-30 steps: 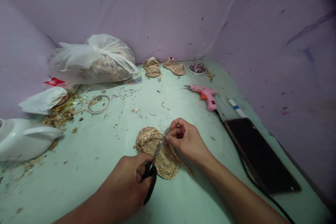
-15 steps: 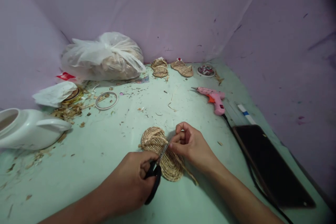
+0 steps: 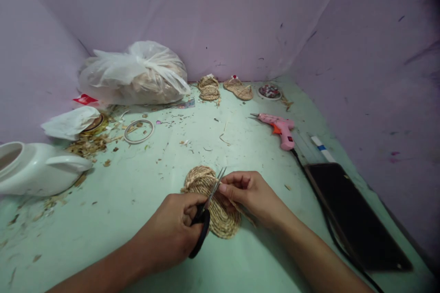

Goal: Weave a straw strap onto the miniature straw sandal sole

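Observation:
A small slipper of coiled straw cord (image 3: 225, 226) lies on the green tabletop between my hands. My left hand (image 3: 177, 229) is closed around the black handles of a pair of scissors (image 3: 201, 233). Their slightly parted blades point up and away, over the slipper's strap. My right hand (image 3: 252, 190) pinches a straw cord (image 3: 248, 216) close beside the blades, thumb against fingers. The cord's loose end trails down to the right under that hand. Part of the slipper's right side is hidden by my right hand.
A pink glue gun (image 3: 280, 128) and a dark tablet-like slab (image 3: 357, 215) lie at the right. Two straw slippers (image 3: 239, 88) and a bowl of beads (image 3: 270, 92) sit at the back. Leftward are a plastic bag (image 3: 137, 75), a tape ring (image 3: 139, 131) and a white jug (image 3: 41, 169).
My right hand has lowered slightly, its raised fingers folding down toward the thumb. The scissor tips now stand clear of the fingers, blades slightly apart. The slipper has barely moved.

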The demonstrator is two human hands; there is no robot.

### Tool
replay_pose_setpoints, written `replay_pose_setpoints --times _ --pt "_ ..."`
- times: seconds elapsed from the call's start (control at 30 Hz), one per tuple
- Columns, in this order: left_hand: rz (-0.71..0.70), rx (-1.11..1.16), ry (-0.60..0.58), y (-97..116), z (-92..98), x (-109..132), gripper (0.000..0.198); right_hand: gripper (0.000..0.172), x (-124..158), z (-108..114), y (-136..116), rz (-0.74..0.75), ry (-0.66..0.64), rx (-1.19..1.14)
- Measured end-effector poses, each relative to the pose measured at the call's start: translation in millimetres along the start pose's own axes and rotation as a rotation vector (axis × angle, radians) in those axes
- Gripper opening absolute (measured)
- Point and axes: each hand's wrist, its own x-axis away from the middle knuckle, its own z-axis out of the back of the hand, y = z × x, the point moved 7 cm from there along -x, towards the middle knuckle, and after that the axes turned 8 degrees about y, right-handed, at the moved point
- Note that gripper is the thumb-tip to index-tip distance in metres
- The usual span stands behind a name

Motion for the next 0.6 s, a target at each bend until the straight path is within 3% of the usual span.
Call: replay_pose_setpoints --times 0.43,0.6 --pt "-0.011 -0.076 -0.054 -4.4 -2.5 4.1 0.006 0.015 7.1 -5.5 -4.9 0.095 -0.022 0.180" --pt "0.060 -0.031 -0.114 -10.8 -2.8 6.5 0.013 0.015 8.9 -6.5 -5.5 0.115 -0.023 0.211"
